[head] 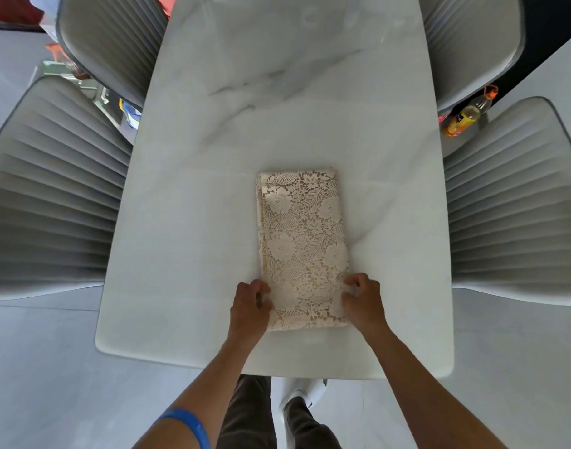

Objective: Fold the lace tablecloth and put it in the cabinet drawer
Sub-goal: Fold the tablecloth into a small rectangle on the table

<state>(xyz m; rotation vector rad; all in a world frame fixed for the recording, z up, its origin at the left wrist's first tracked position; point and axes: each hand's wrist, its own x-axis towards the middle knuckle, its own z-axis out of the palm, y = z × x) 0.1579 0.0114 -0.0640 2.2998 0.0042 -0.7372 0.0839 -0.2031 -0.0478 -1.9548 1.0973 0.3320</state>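
Head view shows the folded lace tablecloth [302,247] lying between both hands; left hand [250,301] and right hand [363,301] pinch its near corners on the marble table [187,222].

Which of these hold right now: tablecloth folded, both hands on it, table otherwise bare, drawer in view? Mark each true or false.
1. The lace tablecloth lies folded into a narrow rectangle. True.
2. Only the left hand touches it. False: the right hand grips its other side too.
3. Other things sit on the marble table. False: only the cloth.
4. A cabinet drawer is in view. False: none shows.
5. A bottle stands beyond the table's right edge. True.
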